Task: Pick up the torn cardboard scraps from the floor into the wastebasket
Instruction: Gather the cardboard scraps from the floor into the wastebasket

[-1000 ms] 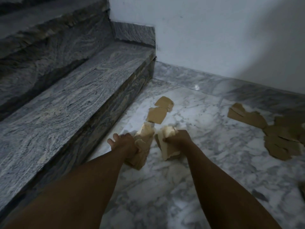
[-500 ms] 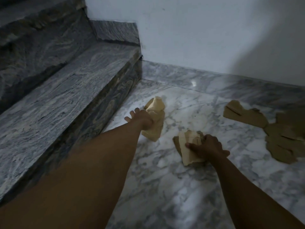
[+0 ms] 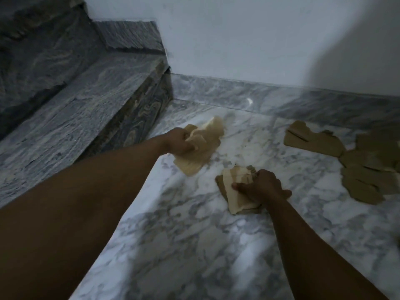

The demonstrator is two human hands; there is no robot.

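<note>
My left hand [image 3: 178, 142] is closed around a bunch of tan cardboard scraps [image 3: 201, 148], held low over the marble floor near the foot of the stairs. Closer to me and to the right, my right hand [image 3: 263, 187] grips a second stack of scraps [image 3: 236, 187] that rests against the floor. More torn cardboard pieces [image 3: 311, 137] lie flat on the floor at the right, with a larger cluster [image 3: 370, 176] beyond them near the frame edge. No wastebasket is in view.
Grey granite stair steps [image 3: 71, 118] rise on the left. A white wall [image 3: 238, 40] with a marble skirting [image 3: 259, 94] closes the far side. White-grey marble floor [image 3: 194, 245] stretches toward me between my arms.
My left hand reached forward to the two scraps near the stairs and gathered them into its bunch. My right hand stayed low with its stack. The view shifted right.
</note>
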